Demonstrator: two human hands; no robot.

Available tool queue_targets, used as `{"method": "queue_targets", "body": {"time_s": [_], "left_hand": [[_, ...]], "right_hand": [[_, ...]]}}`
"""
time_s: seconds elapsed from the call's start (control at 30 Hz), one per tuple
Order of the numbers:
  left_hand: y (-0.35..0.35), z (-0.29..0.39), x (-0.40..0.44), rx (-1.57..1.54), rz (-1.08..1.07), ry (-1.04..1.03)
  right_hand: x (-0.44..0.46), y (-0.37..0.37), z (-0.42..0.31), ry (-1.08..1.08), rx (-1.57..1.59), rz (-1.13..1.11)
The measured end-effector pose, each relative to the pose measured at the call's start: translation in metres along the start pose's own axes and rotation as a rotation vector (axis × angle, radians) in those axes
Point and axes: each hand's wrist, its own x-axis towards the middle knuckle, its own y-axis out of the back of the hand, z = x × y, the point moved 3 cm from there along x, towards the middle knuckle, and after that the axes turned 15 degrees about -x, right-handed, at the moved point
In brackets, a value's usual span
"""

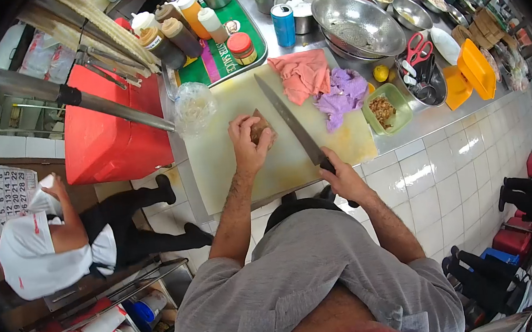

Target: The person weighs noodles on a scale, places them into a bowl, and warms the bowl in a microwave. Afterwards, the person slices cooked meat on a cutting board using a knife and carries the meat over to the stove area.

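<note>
My left hand is closed over a brown piece of food, perhaps meat, and presses it on the white cutting board. The fingers partly cover the piece. My right hand grips the black handle of a large kitchen knife near the board's front right edge. Its long blade points away from me to the upper left, over the board and to the right of the food, apart from it. A clear plastic bag rests at the board's left edge.
Behind the board are a pink cloth, a purple cloth and a tray of sauce bottles. On the right stand a green container of brown bits and a metal colander. A co-worker stands at left, near a red box.
</note>
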Motion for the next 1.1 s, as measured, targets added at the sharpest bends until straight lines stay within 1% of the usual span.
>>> {"method": "queue_targets", "body": {"time_s": [0.03, 0.07, 0.1, 0.13, 0.2, 0.27, 0.3, 0.33, 0.4, 0.47, 0.5, 0.53, 0.6, 0.63, 0.7, 0.73, 0.8, 0.83, 0.9, 0.93, 0.97, 1.0, 1.03, 1.07, 1.1], "left_hand": [[-0.003, 0.008, 0.002, 0.061, 0.028, -0.028], [-0.01, 0.016, 0.006, 0.049, 0.017, -0.036], [-0.019, 0.022, 0.01, -0.092, 0.003, 0.024], [-0.028, 0.033, 0.015, -0.232, -0.011, 0.089], [-0.053, 0.058, 0.046, -0.002, -0.187, -0.086], [-0.092, 0.036, 0.086, -0.054, -0.184, -0.148], [-0.109, 0.032, 0.096, -0.061, -0.185, -0.155], [-0.128, 0.024, 0.105, 0.092, -0.226, -0.065], [-0.158, 0.004, 0.122, 0.223, -0.282, 0.005], [-0.161, -0.038, 0.135, 0.218, -0.551, 0.201], [-0.149, -0.027, 0.128, 0.221, -0.481, 0.218], [-0.149, -0.02, 0.119, 0.222, -0.495, 0.213], [-0.144, 0.007, 0.112, 0.267, -0.227, -0.122], [-0.149, 0.022, 0.108, 0.267, -0.228, -0.134], [-0.175, 0.054, 0.086, 0.242, -0.422, -0.328], [-0.186, 0.055, 0.083, 0.243, -0.42, -0.323], [-0.211, 0.043, 0.085, 0.518, -0.695, -0.186], [-0.213, 0.04, 0.088, 0.516, -0.685, -0.188], [-0.218, 0.034, 0.086, 0.522, -0.851, -0.177], [-0.207, 0.04, 0.085, 0.524, -0.849, -0.184], [-0.187, 0.042, 0.081, 0.245, -0.726, -0.026], [-0.167, 0.045, 0.078, -0.029, -0.601, 0.126], [-0.154, 0.047, 0.07, -0.025, -0.613, 0.121], [-0.141, 0.044, 0.061, -0.627, -0.474, 0.417], [-0.134, 0.043, 0.053, -1.224, -0.283, 0.701]], "right_hand": [[-0.003, 0.007, -0.002, -0.014, 0.054, 0.03], [-0.006, 0.012, 0.0, -0.026, 0.078, 0.058], [-0.008, 0.017, 0.001, -0.037, 0.103, 0.086], [-0.014, 0.021, 0.007, -0.034, 0.112, 0.172], [-0.026, 0.031, 0.013, -0.034, 0.112, 0.261], [-0.036, 0.04, 0.017, -0.209, 0.224, 0.286], [-0.039, 0.039, 0.019, -0.168, 0.306, 0.376], [-0.043, 0.04, 0.018, -0.169, 0.301, 0.389], [-0.058, 0.044, 0.023, -0.246, 0.336, 0.423], [-0.068, 0.046, 0.028, -0.273, 0.323, 0.437], [-0.073, 0.043, 0.033, -0.277, 0.318, 0.459], [-0.078, 0.041, 0.036, -0.282, 0.313, 0.476], [-0.083, 0.041, 0.036, -0.292, 0.329, 0.491], [-0.084, 0.04, 0.041, -0.29, 0.351, 0.503], [-0.083, 0.041, 0.039, -0.288, 0.381, 0.52], [-0.081, 0.04, 0.036, -0.288, 0.38, 0.514], [-0.079, 0.044, 0.032, -0.269, 0.384, 0.521], [-0.078, 0.044, 0.034, -0.263, 0.357, 0.528], [-0.08, 0.047, 0.03, -0.254, 0.329, 0.54], [-0.08, 0.049, 0.028, -0.248, 0.308, 0.553], [-0.077, 0.049, 0.036, -0.242, 0.311, 0.562], [-0.071, 0.049, 0.046, -0.124, 0.185, 0.646], [-0.069, 0.051, 0.044, -0.072, 0.126, 0.686], [-0.066, 0.052, 0.043, -0.021, 0.066, 0.728], [-0.058, 0.06, 0.029, -0.03, 0.019, 0.693]]}}
